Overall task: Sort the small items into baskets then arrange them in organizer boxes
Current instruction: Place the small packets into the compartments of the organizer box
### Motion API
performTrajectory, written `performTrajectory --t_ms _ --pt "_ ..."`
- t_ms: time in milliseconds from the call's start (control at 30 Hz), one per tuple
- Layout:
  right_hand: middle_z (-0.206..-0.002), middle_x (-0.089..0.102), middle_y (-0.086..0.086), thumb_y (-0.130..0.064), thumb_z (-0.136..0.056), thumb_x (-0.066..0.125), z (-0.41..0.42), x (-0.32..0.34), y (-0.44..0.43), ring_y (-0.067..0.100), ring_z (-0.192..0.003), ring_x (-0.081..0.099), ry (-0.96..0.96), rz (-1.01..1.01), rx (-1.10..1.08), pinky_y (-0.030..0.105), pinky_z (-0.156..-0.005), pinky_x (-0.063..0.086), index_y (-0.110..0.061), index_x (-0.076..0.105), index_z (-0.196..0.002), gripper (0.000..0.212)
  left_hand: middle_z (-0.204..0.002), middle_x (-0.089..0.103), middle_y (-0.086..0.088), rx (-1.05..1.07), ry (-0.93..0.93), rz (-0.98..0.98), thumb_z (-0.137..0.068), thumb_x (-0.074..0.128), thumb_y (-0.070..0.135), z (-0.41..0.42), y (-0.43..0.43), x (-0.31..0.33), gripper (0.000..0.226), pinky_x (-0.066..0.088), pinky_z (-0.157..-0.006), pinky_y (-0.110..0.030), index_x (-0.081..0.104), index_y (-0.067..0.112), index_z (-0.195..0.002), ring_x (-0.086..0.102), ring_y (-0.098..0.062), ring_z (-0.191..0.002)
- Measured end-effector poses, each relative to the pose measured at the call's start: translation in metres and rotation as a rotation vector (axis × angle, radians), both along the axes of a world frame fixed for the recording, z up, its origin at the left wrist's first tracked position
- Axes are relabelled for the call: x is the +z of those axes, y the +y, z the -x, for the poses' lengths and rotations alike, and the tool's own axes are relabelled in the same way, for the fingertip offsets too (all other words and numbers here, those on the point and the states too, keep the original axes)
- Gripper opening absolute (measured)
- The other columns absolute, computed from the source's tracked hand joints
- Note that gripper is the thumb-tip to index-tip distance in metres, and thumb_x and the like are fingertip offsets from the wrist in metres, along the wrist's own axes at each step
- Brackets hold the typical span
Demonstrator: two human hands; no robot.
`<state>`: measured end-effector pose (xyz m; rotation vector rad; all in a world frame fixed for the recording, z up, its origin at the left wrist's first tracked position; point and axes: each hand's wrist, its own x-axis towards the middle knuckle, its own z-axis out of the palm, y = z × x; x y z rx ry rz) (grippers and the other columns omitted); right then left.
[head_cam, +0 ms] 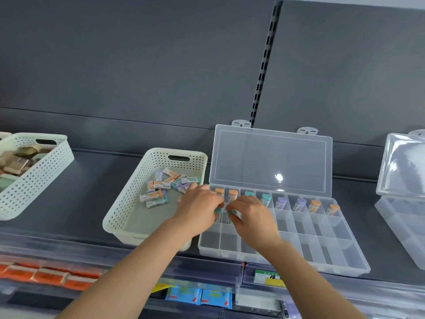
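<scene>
Honestly, print on the small items [156,194] is unreadable.

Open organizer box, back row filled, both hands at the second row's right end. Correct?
No. The head view shows the left hand and right hand at the second row's left end, each pinching a teal-capped tube. The organizer box is open and its back row filled, as stated.
</scene>
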<state>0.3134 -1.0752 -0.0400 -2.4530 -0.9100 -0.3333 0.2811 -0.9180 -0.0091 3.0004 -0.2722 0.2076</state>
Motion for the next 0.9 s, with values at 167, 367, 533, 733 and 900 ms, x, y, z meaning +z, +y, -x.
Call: performTrajectory --t_ms 167,367,533,733,900 --pt "-0.098 0.069 -0.003 -0.020 -0.076 0.064 0.000 0.001 0.000 0.019 -0.091 0.062 0.016 -0.040 0.005 0.031 -0.073 0.054 -0.018 0.071 -0.101 0.026 -0.102 0.063 0.009 -0.047 -0.009 0.087 -0.087 0.065 0.028 0.002 0.007 0.002 0.020 0.030 -0.087 -0.031 0.067 0.022 -0.105 0.047 -0.014 -0.101" --pt "-0.088 0.069 -0.002 -0.020 -0.079 0.059 -0.005 0.020 0.026 0.018 -0.082 0.063 -0.027 -0.104 0.035 0.027 -0.066 0.053 -0.016 0.073 -0.091 0.019 -0.106 0.066 0.009 0.086 -0.081 0.292 -0.092 0.059 0.027 0.012 0.048 0.018 0.020 0.035 -0.099 -0.026 0.069 0.021 -0.109 0.053 -0.009 -0.104" --pt "-0.094 0.069 0.001 -0.021 -0.087 0.059 -0.013 0.037 0.080 0.021 -0.090 0.058 -0.025 0.113 0.175 0.032 -0.074 0.052 -0.017 0.073 -0.098 0.018 -0.102 0.061 -0.005 0.402 0.094 0.041 -0.093 0.048 0.009 0.014 0.105 0.014 0.021 0.048 -0.078 -0.036 0.068 0.013 -0.100 0.057 -0.026 -0.100" --pt "-0.104 0.065 0.000 -0.030 -0.093 0.046 -0.026 0.036 0.138 0.023 -0.106 0.046 -0.120 0.817 0.105 0.039 -0.087 0.031 -0.023 0.062 -0.109 0.024 -0.120 0.052 -0.011 0.418 0.234 -0.115 -0.097 0.039 0.005 0.015 0.119 -0.007 0.032 0.045 -0.084 -0.038 0.054 0.012 -0.124 0.057 -0.030 -0.105" --pt "-0.107 0.063 0.001 -0.019 -0.089 0.050 -0.028 0.035 0.163 0.023 -0.109 0.046 -0.148 1.002 0.112 0.036 -0.093 0.026 -0.019 0.061 -0.105 0.019 -0.117 0.054 -0.010 0.401 0.238 -0.003 -0.096 0.046 0.016 0.010 0.125 -0.015 0.023 0.045 -0.082 -0.038 0.052 0.011 -0.117 0.058 -0.030 -0.102"
